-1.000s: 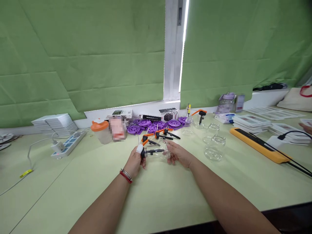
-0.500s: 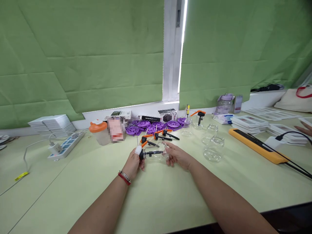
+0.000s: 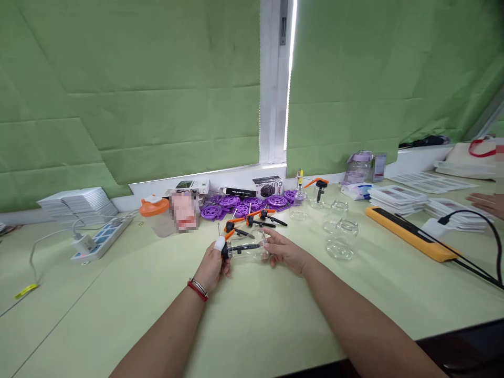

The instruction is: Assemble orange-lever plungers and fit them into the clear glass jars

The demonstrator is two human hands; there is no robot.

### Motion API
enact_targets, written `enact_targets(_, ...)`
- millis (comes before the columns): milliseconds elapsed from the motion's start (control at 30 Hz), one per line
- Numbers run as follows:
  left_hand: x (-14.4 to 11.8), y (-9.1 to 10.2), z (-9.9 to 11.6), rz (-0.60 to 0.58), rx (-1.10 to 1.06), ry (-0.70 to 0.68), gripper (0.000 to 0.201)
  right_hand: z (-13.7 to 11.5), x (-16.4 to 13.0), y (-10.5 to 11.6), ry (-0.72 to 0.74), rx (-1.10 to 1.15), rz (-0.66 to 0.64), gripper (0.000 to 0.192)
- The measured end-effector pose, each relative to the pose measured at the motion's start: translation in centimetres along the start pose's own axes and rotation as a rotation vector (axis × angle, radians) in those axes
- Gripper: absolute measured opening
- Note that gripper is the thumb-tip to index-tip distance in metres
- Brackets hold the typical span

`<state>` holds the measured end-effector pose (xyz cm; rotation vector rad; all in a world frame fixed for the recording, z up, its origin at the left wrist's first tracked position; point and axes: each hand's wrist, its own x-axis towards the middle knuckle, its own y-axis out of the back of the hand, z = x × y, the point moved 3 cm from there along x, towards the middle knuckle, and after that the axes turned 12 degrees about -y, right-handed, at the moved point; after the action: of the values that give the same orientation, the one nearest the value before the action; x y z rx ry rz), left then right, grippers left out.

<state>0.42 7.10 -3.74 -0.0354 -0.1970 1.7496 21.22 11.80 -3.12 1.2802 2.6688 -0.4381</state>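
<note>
- The left hand, a white wrap on its thumb and a red band at the wrist, is closed around the black cap end of a small clear glass bottle lying on its side just above the pale green table.
- The right hand grips the bottle's round base, fingers curled about the glass; a black stem runs inside it from the cap.
- Judged from this, the cap is being seated on the neck; it would go best with the base held quite steady while the left fingers alone turn, keeping the stem in line so it does not scrape the glass.
- Just behind the hands lie loose orange-and-black pump caps and purple plastic wheels; empty clear glass jars stand near on the right.
- A long orange bar lies farther right, and another person's hand rests at the far right edge.
- Open table lies towards the person, well apart from the near edge.
</note>
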Motion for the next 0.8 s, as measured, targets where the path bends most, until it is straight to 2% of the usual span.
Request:
enact_targets(200,-0.29,-0.18,0.28,-0.011,0.016,-0.002,0.043,0.51,0.72,-0.1,-0.042,-0.017,0.025,0.059)
enact_targets(367,-0.24,-0.13,0.27,-0.021,0.029,-0.017,0.042,0.38,0.55,-0.17,-0.017,0.019,-0.029,0.054)
enact_targets(533,-0.2,-0.08,0.19,-0.022,0.025,-0.005,0.041,0.31,0.48,0.06,-0.009,0.034,0.01,0.069)
enact_targets(800,-0.29,-0.23,0.32,-0.01,0.017,0.006,0.042,0.22,0.56,0.01,0.022,0.012,0.032,0.065)
